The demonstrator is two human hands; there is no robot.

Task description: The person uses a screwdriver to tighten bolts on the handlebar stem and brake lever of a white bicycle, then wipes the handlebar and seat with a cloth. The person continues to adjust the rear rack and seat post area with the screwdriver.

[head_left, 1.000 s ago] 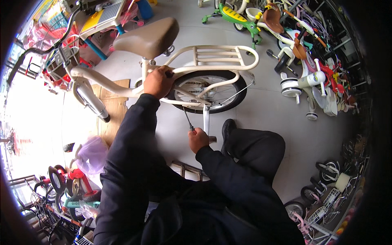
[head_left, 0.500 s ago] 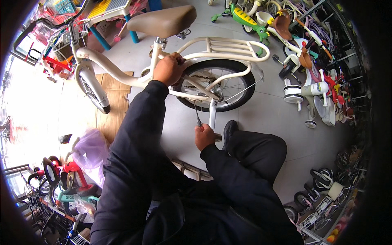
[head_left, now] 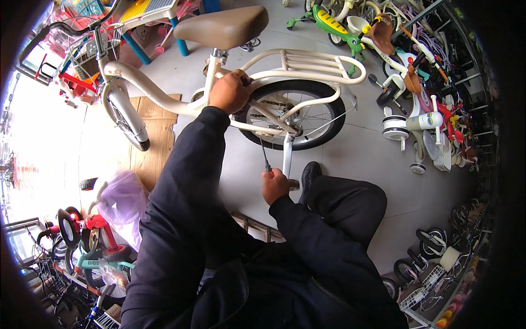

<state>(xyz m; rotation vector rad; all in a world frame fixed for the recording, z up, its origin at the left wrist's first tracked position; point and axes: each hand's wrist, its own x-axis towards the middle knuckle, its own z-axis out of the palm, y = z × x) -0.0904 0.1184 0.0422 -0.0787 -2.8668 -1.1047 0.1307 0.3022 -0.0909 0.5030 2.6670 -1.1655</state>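
Note:
A cream bicycle (head_left: 148,93) with a brown saddle (head_left: 222,26) stands in front of me, its rear wheel to the right. My left hand (head_left: 231,92) is closed on the frame below the saddle, where the rear rack (head_left: 307,64) joins; its fingertips are partly hidden. Lower down, my right hand (head_left: 275,186) grips the dark handle of a screwdriver (head_left: 264,156). The thin shaft points up to the lower frame near the rear wheel (head_left: 323,129), beside the white kickstand (head_left: 287,156). Exactly what the tip touches is too small to tell.
Flat cardboard (head_left: 150,129) lies under the front wheel. Children's ride-on toys (head_left: 416,123) crowd the right side. At lower left are small bikes (head_left: 87,263) and a purple plastic bag (head_left: 121,203). A small table (head_left: 148,11) stands at the back left.
The whole view has shifted slightly, with the bicycle appearing a little further right. Both hands keep their holds, and the screwdriver stays at the same part of the frame.

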